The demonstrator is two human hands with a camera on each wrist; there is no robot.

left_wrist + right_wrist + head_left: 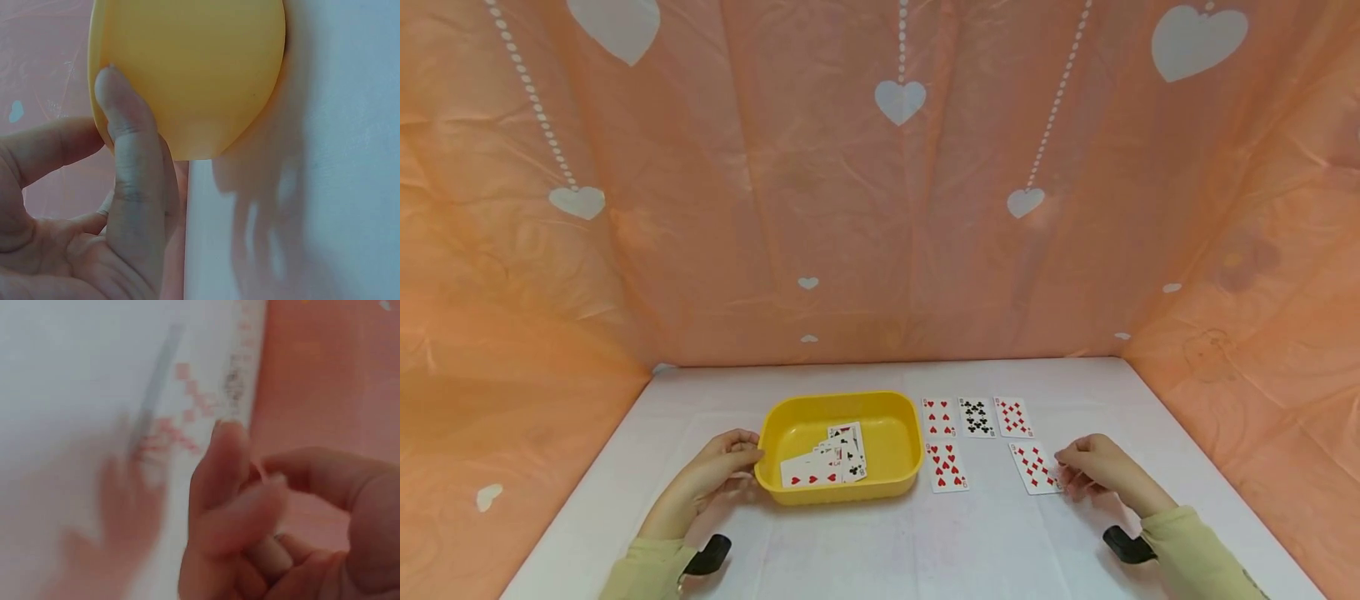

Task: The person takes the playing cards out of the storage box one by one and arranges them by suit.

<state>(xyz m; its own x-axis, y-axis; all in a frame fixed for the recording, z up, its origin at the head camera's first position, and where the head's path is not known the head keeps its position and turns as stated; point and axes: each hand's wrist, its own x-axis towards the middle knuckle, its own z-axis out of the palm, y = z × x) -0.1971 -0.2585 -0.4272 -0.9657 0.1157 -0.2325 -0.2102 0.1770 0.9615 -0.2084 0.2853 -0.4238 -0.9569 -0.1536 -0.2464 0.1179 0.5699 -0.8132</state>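
My left hand (724, 467) pinches the left rim of a yellow plastic basin (880, 488). In the left wrist view, fingers (132, 162) press on the basin's outer wall. Several face-up playing cards (811, 469) overlap inside it, a hearts card in front and clubs behind. At the right, my right hand (1097, 468) holds a diamonds playing card (1032, 467) by its right edge, the card slanted over the white cloth. Blur softens this card (187, 394) in the right wrist view, where a thin dark shadow runs along it.
To the right of the basin, a back row has a hearts card (939, 417), a clubs card (976, 417) and a diamonds card (1013, 417). Another hearts card (947, 467) lies in front. An orange curtain (865, 250) with white hearts encloses the white-covered table (880, 550).
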